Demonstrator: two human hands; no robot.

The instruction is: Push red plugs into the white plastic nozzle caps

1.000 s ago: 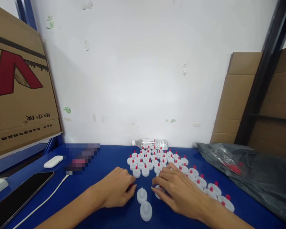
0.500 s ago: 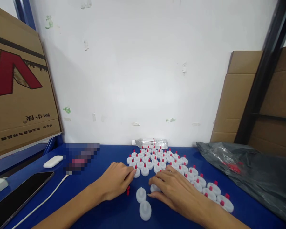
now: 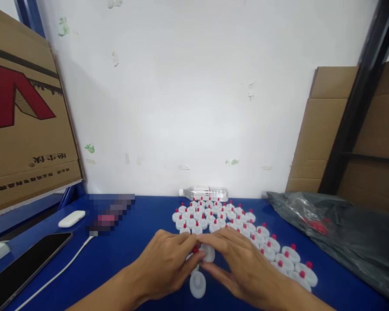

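My right hand (image 3: 241,263) grips a small white squeeze bottle (image 3: 208,254) between thumb and fingers, tilted with its top toward the left. A red cap (image 3: 195,249) sits pinched in the fingers of my left hand (image 3: 168,261), right at the bottle's top. Whether the cap is seated on the nozzle I cannot tell. Just below the hands stands an uncapped white bottle (image 3: 197,285), with another mostly hidden behind my left fingers. Beyond and to the right, rows of white bottles with red caps (image 3: 291,254) stand upright on the blue table (image 3: 129,229).
A clear plastic bottle (image 3: 204,193) lies along the wall. Dark plastic sheeting (image 3: 353,242) with a bag of red pieces (image 3: 317,225) covers the right side. On the left are a phone (image 3: 29,263), a white case (image 3: 71,219), a cable (image 3: 55,276) and a carton (image 3: 29,108).
My left hand has moved right with a red cap and now meets the bottle in my right hand. The bottle is now tilted toward the left hand, and one uncapped bottle has become mostly covered.
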